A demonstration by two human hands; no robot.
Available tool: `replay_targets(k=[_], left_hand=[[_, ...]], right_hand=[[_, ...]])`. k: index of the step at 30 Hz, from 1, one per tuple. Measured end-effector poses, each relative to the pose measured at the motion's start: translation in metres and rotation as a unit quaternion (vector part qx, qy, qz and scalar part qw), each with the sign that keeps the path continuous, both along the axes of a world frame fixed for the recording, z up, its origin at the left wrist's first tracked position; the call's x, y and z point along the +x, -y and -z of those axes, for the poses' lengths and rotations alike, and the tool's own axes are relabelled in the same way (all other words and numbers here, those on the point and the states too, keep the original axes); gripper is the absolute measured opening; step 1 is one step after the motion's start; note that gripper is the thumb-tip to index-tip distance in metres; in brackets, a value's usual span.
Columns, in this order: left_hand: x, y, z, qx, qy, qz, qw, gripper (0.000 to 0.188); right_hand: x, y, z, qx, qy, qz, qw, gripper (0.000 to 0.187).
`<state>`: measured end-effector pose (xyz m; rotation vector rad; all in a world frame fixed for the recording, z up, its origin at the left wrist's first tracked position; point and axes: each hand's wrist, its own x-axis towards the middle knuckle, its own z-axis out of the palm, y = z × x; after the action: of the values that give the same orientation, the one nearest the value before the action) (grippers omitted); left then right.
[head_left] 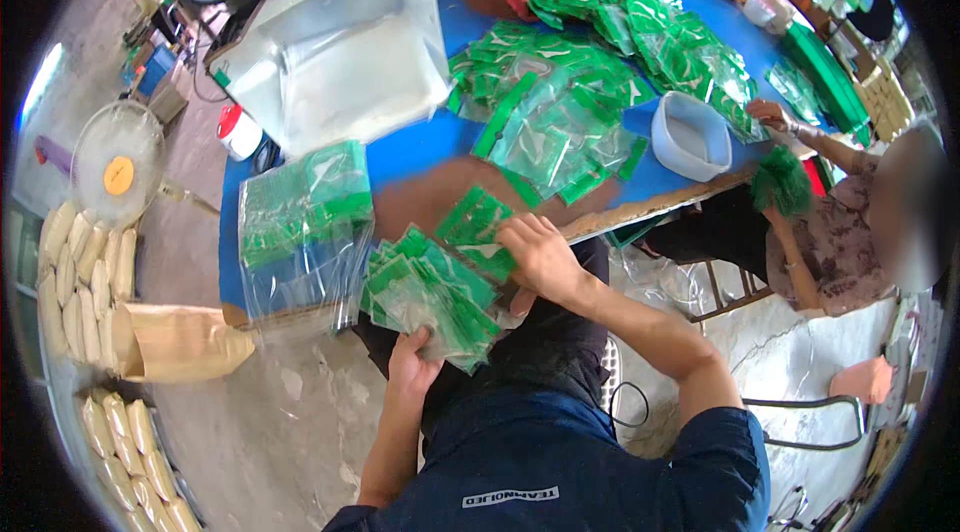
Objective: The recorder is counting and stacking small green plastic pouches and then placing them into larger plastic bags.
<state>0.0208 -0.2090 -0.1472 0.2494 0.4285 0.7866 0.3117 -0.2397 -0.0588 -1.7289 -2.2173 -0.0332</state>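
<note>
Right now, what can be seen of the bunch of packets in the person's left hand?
The bunch of packets is a loose, uneven fan of flat, glossy, clear-and-green bags that look like thin plastic. It is held over the person's lap, near the edge of the table. The left hand grips its lower edge, thumb on top. How many packets it holds cannot be told.

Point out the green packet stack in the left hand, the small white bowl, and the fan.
Green packet stack [425, 292], head view: middle of the fanned packets.
Small white bowl [686, 161], head view: near outer wall.
Fan [118, 175], head view: yellow hub.
</note>
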Motion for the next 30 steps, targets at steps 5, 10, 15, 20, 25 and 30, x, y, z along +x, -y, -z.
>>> replay_targets(k=[5, 10, 15, 20, 25, 30], left_hand=[[0.011, -0.002, -0.008, -0.05, 0.063, 0.059, 0.995, 0.061], [0.044, -0.006, -0.047, 0.017, 0.015, 0.019, 1.0, 0.058], [0.057, -0.048, -0.095, 0.172, -0.1, 0.021, 0.98, 0.053], [0.097, -0.101, -0.106, 0.448, -0.206, -0.058, 0.868, 0.064], [0.097, -0.118, -0.086, 0.541, -0.192, -0.102, 0.812, 0.106], [0.096, -0.115, -0.102, 0.506, -0.222, -0.015, 0.833, 0.109]], right_hand=[[-0.055, 0.015, -0.023, -0.011, -0.816, 0.155, 0.557, 0.028], [-0.052, 0.031, 0.008, -0.112, -0.705, 0.088, 0.694, 0.085], [0.0, -0.008, -0.032, -0.072, -0.63, -0.084, 0.769, 0.138], [0.012, -0.05, -0.056, 0.039, -0.481, -0.055, 0.874, 0.135], [0.008, -0.064, -0.008, -0.075, -0.407, 0.118, 0.903, 0.104], [0.011, -0.058, -0.02, -0.004, -0.405, 0.066, 0.912, 0.1]])
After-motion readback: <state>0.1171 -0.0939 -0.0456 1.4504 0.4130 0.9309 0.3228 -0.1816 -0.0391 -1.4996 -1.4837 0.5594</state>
